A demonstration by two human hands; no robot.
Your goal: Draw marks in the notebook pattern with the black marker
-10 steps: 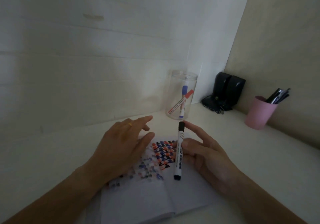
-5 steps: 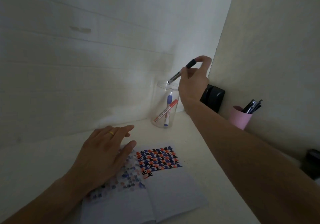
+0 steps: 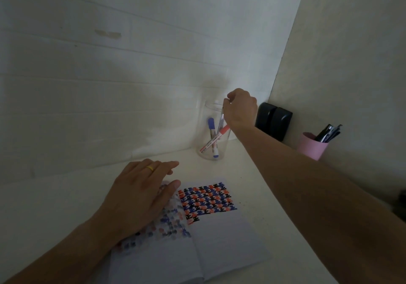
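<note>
An open notebook lies on the white desk, with a red, blue and black pattern at the top of its right page. My left hand rests flat on the left page, fingers spread, a yellow ring on one finger. My right hand is at the rim of a clear jar, fingers pinched on the top of the black marker, whose white barrel hangs down inside the jar. Its cap is hidden by my fingers. A blue marker and a red marker lean in the jar.
A black device stands in the corner to the right of the jar. Farther right, a pink cup holds several dark pens against the beige side wall. The white wall runs close behind the jar.
The right hand lifted the black marker off the notebook, carried it up over the jar, and now has lowered it tip-first into the jar. The left hand stayed on the page.
</note>
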